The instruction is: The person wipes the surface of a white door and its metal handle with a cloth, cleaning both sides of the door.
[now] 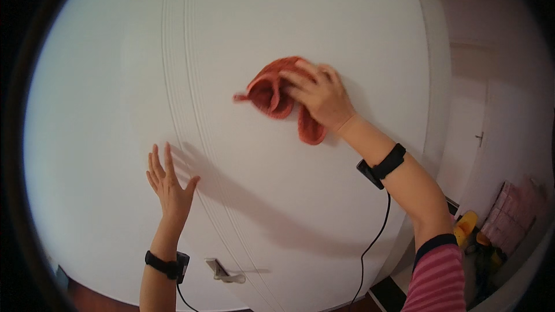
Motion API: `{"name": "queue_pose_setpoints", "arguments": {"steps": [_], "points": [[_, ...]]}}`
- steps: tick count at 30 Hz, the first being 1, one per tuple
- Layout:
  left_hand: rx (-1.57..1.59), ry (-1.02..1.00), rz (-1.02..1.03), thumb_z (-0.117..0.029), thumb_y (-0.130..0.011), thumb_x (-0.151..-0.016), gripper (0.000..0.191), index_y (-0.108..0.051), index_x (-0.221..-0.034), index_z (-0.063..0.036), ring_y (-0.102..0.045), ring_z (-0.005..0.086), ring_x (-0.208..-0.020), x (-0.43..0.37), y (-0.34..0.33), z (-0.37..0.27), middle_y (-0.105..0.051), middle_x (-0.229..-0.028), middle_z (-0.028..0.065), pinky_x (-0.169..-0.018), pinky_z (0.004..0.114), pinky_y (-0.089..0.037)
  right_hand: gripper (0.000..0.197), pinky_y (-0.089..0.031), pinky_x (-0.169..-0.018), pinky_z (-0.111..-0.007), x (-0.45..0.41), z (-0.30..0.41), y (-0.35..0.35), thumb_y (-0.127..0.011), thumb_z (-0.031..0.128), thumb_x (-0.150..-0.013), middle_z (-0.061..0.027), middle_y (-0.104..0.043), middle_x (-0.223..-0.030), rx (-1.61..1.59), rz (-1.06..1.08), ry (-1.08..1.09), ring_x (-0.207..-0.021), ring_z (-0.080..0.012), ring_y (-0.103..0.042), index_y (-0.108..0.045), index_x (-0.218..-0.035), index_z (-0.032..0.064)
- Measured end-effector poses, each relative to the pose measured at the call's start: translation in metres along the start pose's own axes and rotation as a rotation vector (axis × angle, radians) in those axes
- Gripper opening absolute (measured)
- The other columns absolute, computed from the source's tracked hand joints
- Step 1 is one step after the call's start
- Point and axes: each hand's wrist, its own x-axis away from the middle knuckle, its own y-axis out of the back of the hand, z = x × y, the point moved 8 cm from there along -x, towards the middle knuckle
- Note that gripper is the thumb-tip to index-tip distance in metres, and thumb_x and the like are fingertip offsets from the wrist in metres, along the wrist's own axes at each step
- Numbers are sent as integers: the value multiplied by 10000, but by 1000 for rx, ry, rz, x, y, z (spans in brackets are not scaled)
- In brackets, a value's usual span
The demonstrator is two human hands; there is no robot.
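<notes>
A bunched orange-red cloth lies against the white door, partly folded, with a small corner sticking out to the left. My right hand holds the cloth flat to the door's surface; the fingers are slightly blurred. Lower and to the left, my left hand is raised with its fingers spread and nothing in it. It is beside the door's vertical grooves; whether it touches the surface I cannot tell. Below the hands is a metal door handle on its plate.
Black straps with small devices circle both forearms, and a black cable hangs from the right one. To the right stand the door frame and another white door. Yellow items and a pink box-like stack sit low right.
</notes>
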Motion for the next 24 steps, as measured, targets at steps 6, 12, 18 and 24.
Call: {"name": "queue_pose_setpoints", "arguments": {"steps": [6,12,18,24], "points": [[-197,-264,146,-163,-888,-519,1206,-169,-1485,-224,-118,356,-1416,-8,2,-80,-95,-1546,111,-1089,621,-143,238,-424,-930,-375,89,-184,45,-564,273,-875,-14,-563,-1227,241,-70,-805,-1117,-270,-497,-658,-1069,171],[-222,-280,188,-196,-902,-484,1243,-162,-1482,-156,-87,337,-1425,-10,5,-101,-85,-1549,115,-1103,607,-119,344,-472,-851,-376,139,-217,30,-479,367,-932,-105,-549,-1187,-707,-341,-1486,-855,-205,-609,-571,-1120,93],[-249,-282,119,-168,-903,-462,1241,-183,-1472,-116,-116,329,-1421,-14,25,-101,-105,-1549,103,-1115,587,-114,306,-456,-876,-413,-28,-12,35,-544,-1,-737,-55,-547,-1224,-21,87,-67,-1112,-306,-474,-658,-1009,79],[-266,-315,100,-166,-905,-448,1239,-207,-1471,-196,-131,336,-1414,-12,31,-132,-112,-1546,100,-1117,581,-135,131,-464,-892,-358,-32,-52,51,-596,111,-745,56,-587,-1182,-17,-8,172,-1102,-200,-531,-671,-849,139]]}}
